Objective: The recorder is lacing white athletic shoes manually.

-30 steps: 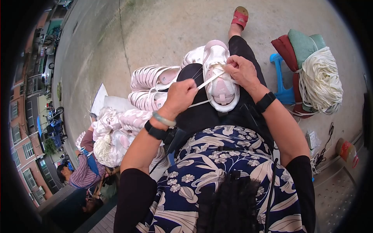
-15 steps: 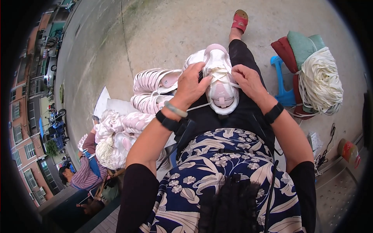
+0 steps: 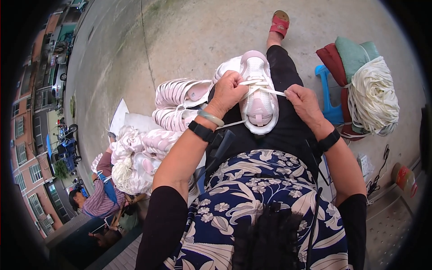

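- White-and-pink sneaker (image 3: 258,106) lies on the lap of the person, over the black trousers (image 3: 288,65), between the two hands; its toe appears to point away from the body.
- At the left, other pink-and-white sneakers (image 3: 173,93) lie near the knee; it would be wise to keep the loose strand (image 3: 233,123) at the sneaker's side from catching on them.
- The left hand (image 3: 227,93) is at the left edge of the lacing, with fingers curled narrow; whether they pinch a lace or only press the shoe, one cannot tell. A steady hold here should prevent the sneaker from turning.
- In the middle, the flat white shoelace (image 3: 275,92) crosses over the tongue and runs to the right, looking rather straight. For a good result, it should lie flat, without twist, and be drawn evenly on both sides.
- The right hand (image 3: 306,105) pinches this lace between thumb and finger, apart from the sneaker. A smooth, moderate pull seems better than a sharp one, which could bunch the tongue.
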`<state>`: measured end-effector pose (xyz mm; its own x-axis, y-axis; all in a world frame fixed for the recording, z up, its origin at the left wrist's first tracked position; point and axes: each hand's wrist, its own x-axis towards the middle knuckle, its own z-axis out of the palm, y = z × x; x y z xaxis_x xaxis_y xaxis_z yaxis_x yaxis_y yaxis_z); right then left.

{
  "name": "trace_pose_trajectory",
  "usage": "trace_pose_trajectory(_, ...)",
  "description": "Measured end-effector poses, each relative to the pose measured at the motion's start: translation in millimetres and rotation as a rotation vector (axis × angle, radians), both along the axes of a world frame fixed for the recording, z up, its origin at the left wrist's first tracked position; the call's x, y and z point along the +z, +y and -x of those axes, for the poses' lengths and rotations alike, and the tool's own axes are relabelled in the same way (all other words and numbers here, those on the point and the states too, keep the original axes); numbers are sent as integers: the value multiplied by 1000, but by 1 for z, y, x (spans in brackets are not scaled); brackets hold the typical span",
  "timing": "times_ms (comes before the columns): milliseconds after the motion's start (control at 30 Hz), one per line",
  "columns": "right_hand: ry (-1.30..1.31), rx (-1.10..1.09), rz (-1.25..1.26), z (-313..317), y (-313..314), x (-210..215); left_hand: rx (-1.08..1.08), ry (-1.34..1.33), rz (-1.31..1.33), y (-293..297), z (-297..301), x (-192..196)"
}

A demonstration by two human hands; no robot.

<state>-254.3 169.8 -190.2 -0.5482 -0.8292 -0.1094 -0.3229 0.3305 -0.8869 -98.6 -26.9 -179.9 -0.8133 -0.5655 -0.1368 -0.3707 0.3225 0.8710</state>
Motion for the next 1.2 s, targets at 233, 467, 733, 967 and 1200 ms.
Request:
trace_pose_trajectory(233, -57, 1, 74, 9, 8, -1, 4, -23, 98, 10, 0, 5)
trace_pose_trajectory(467, -33, -78, -21, 42, 46, -10, 4, -38, 235, 26, -12, 17)
trace_pose_trajectory(733, 225, 128, -68, 11, 57, 30, 1, -105, 264, 18, -38, 19)
trace_pose_trajectory(967, 859, 247, -8, 32, 96, 45, 10, -244, 81, -7, -80, 38)
trace_pose_trajectory(1200, 1047, 333, -37, 71, 156, 67, 7, -152, 307, -24, -153, 77)
